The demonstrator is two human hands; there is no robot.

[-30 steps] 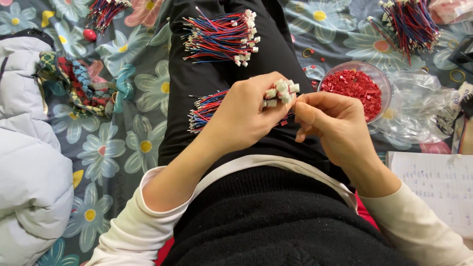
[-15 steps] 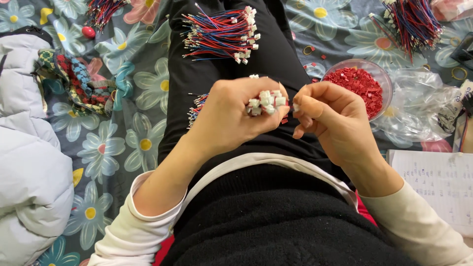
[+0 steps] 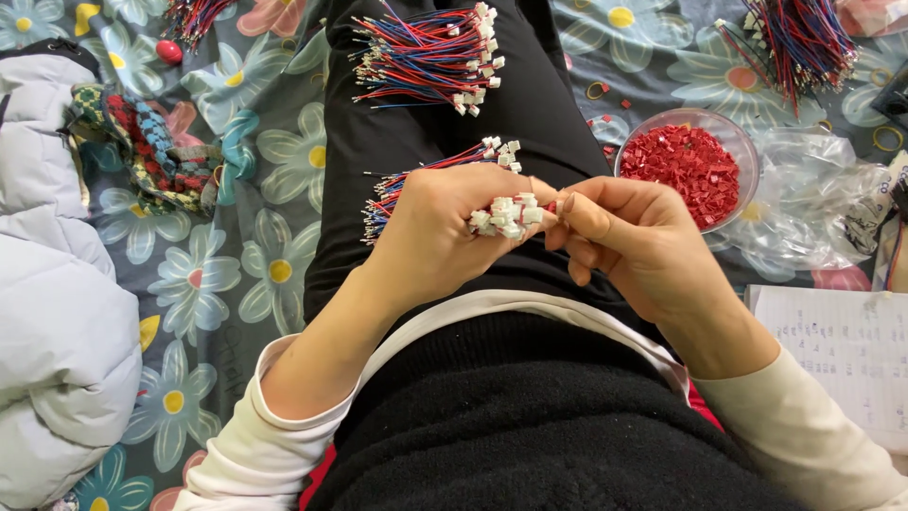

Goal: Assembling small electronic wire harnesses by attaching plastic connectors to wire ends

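head view: the person sits with legs out in black trousers [image 3: 397, 142] on a grey bedspread printed with large pale flowers [image 3: 274, 274]. the left hand [image 3: 440, 237] is closed in a fist around a bundle of thin red, blue and black wires tipped with small white plastic connectors [image 3: 504, 216]; the white ends stick out between thumb and forefinger, and the bare wire tails fan out behind the hand over the thigh. the right hand [image 3: 634, 241] sits just beside it, its fingers [image 3: 579, 206] curled in and pinched together, the thumb tip touching the white connectors. whether the right hand grips one connector or a separate small part cannot be told; a speck of red shows at the pinch.

a second, larger bunch of red and blue wires with white connectors [image 3: 430, 52] lies across the trousers, well apart from the hands. a round clear bowl filled with small red plastic pieces [image 3: 689, 163] stands on the bedspread near the right hand. beside the bowl lies a crumpled clear plastic bag [image 3: 813, 203]. a further heap of red and blue wires [image 3: 790, 38] lies at the upper right. a sheet of lined white paper with handwriting [image 3: 842, 355] lies by the right forearm. a pale grey padded jacket [image 3: 52, 312] lies at the left, with a multicoloured crocheted piece [image 3: 151, 156] beside it.
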